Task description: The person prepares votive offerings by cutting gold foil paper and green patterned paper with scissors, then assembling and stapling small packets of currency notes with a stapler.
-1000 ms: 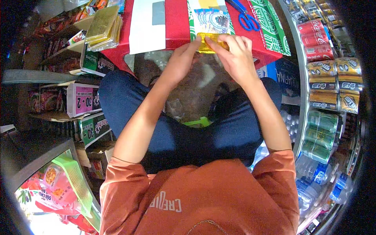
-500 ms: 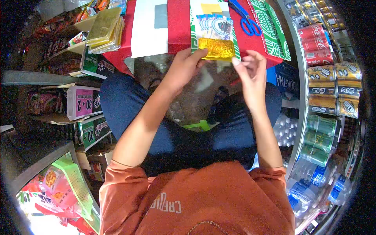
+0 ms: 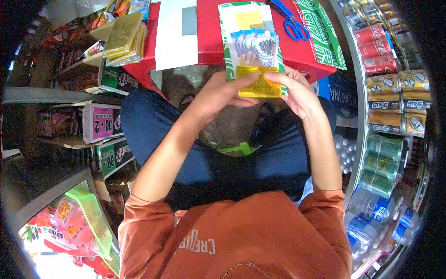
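Observation:
My left hand (image 3: 219, 92) and my right hand (image 3: 298, 91) grip the near end of a green-and-white patterned paper (image 3: 224, 21) from both sides. Both thumbs press on a shiny gold foil sheet (image 3: 259, 87) at that end, fingers curled underneath. Just beyond it, a fan of blue banknote-like papers (image 3: 254, 41) lies on the patterned paper. Farther up, the same paper carries a yellow and a grey square. Its far part rests over the red table (image 3: 209, 28), while the near end sticks out past the table's edge.
Blue-handled scissors (image 3: 296, 29), another green patterned paper (image 3: 323, 42) and a white paper strip (image 3: 175, 46) lie on the table. A stack of gold sheets in plastic (image 3: 123, 39) sits at left. Shelves with drink cans (image 3: 385, 88) stand close on the right.
The patterned paper, blue fan and gold sheet have moved toward my body. My right hand, earlier at the gold sheet's corner with fingers raised, now clasps its right side, thumb on top.

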